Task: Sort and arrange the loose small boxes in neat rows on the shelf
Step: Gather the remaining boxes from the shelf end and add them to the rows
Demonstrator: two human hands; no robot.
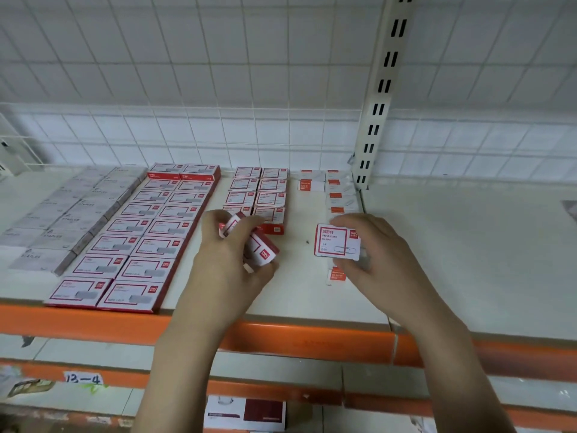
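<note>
Right hand (371, 245): fingers and thumb pinch one paper-clip box (337, 242) by its edges, face up and label readable, probably so it can be matched to a row before it goes down.
Left hand (231, 254): curled round a small clutch of boxes (249, 242), tilted at odd angles; likely a reserve to feed from one at a time.
Loose box (336, 274): lies on the shelf just under the right hand, partly hidden, not yet in line.
Middle rows (260, 195): two short columns of red-and-white boxes just beyond the left hand, with room at the near end.
Right rows (331, 189): paler boxes by the upright (379, 98), less even.
Left block (140, 232): two long finished columns, edges touching.
Grey boxes (71, 210): staples, packed at the far left.
Shelf (452, 260): holds every row; orange front lip.
</note>
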